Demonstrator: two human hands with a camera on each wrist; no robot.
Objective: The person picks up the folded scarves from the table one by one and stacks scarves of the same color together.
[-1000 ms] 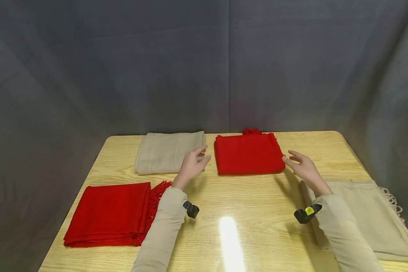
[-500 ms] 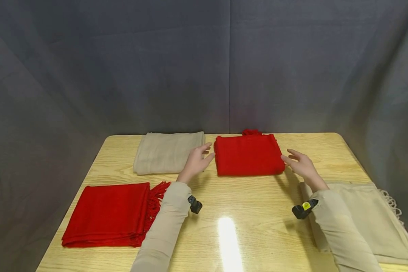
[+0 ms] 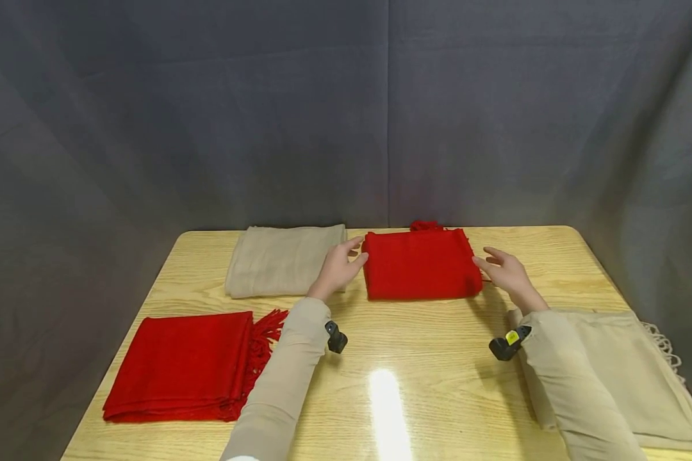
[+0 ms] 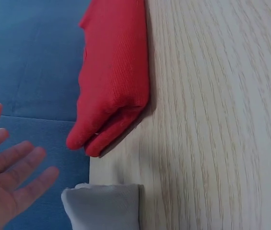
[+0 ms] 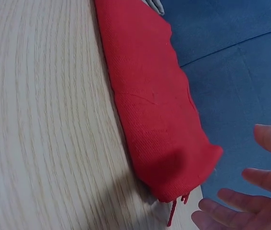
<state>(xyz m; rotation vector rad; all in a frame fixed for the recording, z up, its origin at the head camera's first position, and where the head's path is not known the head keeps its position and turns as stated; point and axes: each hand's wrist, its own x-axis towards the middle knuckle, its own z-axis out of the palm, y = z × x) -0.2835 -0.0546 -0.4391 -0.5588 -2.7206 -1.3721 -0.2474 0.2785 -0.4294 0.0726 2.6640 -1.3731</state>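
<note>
A folded red scarf (image 3: 421, 266) lies at the back middle of the table, a tuft of fringe showing behind it. My left hand (image 3: 339, 266) is at its left edge, fingers spread and relaxed, holding nothing. At the opposite edge my right hand (image 3: 504, 269) has loosely extended fingers, also with nothing in them. In the left wrist view the open fold end of the red scarf (image 4: 116, 81) faces the left hand (image 4: 11, 182). The right wrist view has the right hand (image 5: 250, 201) beside the near end of the scarf (image 5: 150, 110), where a few red threads hang out.
Left of the red scarf lies a folded beige scarf (image 3: 282, 259), partly behind the left hand. A second red scarf (image 3: 181, 365) with fringe is at the front left. Another beige scarf (image 3: 623, 371), fringed, lies front right under the right sleeve. Dark curtain (image 3: 346, 115) stands behind the table.
My left hand has moved right and slightly away, up to the red scarf's left edge. My right hand has shifted slightly left and away. The scarves lie as before.
</note>
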